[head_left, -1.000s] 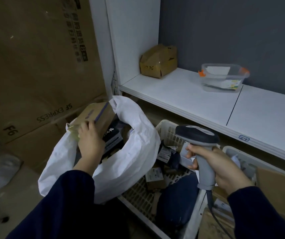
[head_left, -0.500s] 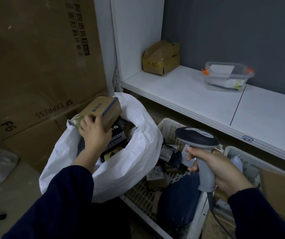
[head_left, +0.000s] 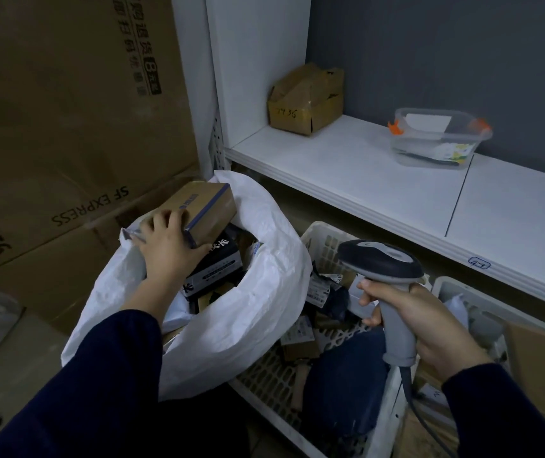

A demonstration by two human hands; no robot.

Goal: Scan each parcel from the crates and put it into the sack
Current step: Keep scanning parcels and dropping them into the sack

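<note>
Two hands grip: left (head_left: 168,246) parcel (head_left: 205,206) seemingly atop sack (head_left: 257,292), right (head_left: 429,328) scanner (head_left: 380,259), beside white shelf (head_left: 363,173).

The head view looks steeply down (close, wide-angle) over the sack (head_left: 257,309) and crate (head_left: 264,371).

Cardboard parcel (head_left: 198,209): brown with a blue stripe, tilted, at 11 o'clock on the mouth of the sack (head_left: 248,319), gripped by the left hand (head_left: 168,246). Sack: white woven, open, rim rolled down; black printed box (head_left: 218,269) inside. Crate (head_left: 317,239): white, perforated, touching the sack at 3 o'clock, holding small parcels and a dark-blue bag (head_left: 347,385). Barcode scanner (head_left: 383,269): grey, upright above the crate, held in the right hand (head_left: 429,328).
</note>
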